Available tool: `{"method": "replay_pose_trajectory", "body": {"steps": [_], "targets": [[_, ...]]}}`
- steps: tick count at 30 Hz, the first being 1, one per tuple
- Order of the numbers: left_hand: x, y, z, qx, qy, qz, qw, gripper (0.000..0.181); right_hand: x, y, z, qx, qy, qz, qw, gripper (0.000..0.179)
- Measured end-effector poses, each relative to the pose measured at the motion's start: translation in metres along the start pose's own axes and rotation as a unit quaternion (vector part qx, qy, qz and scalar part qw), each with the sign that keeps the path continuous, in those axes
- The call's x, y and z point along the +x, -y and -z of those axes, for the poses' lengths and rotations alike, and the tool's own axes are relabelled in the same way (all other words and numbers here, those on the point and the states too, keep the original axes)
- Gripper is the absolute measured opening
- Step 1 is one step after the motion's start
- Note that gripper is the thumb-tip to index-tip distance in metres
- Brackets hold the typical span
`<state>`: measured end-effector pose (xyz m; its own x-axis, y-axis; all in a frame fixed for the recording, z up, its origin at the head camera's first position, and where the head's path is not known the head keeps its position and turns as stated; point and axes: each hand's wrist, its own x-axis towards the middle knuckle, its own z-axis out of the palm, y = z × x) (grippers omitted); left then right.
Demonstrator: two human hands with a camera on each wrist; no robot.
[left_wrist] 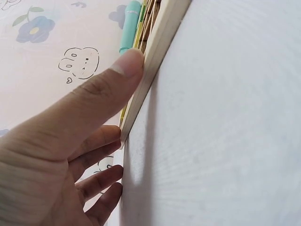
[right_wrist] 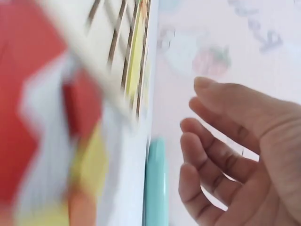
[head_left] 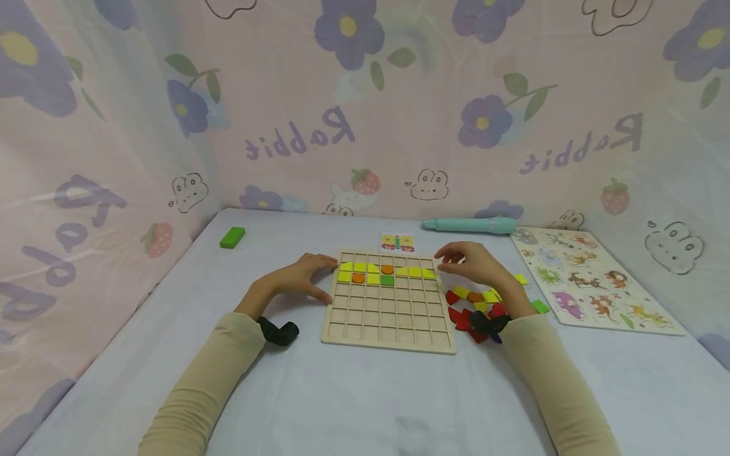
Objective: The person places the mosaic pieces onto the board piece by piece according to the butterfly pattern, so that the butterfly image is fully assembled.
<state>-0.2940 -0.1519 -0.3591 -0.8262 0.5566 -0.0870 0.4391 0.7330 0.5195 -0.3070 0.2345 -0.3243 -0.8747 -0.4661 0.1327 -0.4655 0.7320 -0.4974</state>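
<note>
A wooden grid board (head_left: 388,316) lies on the table. Several yellow pieces (head_left: 416,272), two orange discs (head_left: 358,278) and one green square (head_left: 387,280) sit in its two far rows. My left hand (head_left: 293,278) is at the board's left edge, fingers spread and thumb against the rim (left_wrist: 153,66) in the left wrist view. Just above the board's far right corner is my right hand (head_left: 476,263); the right wrist view shows its fingers (right_wrist: 193,146) loosely bent with nothing between them.
Loose red (head_left: 462,318), yellow, orange and green pieces lie right of the board, partly hidden under the right wrist. A butterfly pattern card (head_left: 397,242) and a teal pen (head_left: 470,225) lie behind. An animal puzzle board (head_left: 599,278) is far right, a green block (head_left: 232,237) left.
</note>
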Motion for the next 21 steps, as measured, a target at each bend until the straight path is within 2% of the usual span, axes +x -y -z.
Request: {"method": "replay_pose_trajectory", "body": {"steps": [5,10,17,21], "targets": [[0.0,0.001,-0.001,0.004,-0.001,-0.001,1.0,0.083,-0.022,-0.034,0.02,-0.027,-0.019,-0.062,0.9975,0.033],[0.001,0.001,-0.001,0.005,-0.001,-0.001,1.0,0.083,-0.041,-0.056,0.032,-0.033,-0.021,-0.115,0.9926,0.036],[0.001,0.001,-0.001,0.004,-0.003,-0.005,1.0,0.083,-0.052,-0.066,0.032,-0.005,0.025,-0.196,0.9803,0.047],[0.001,0.0,-0.002,0.004,-0.002,-0.005,1.0,0.082,-0.051,-0.066,0.029,-0.017,0.035,-0.202,0.9787,0.048]]}}
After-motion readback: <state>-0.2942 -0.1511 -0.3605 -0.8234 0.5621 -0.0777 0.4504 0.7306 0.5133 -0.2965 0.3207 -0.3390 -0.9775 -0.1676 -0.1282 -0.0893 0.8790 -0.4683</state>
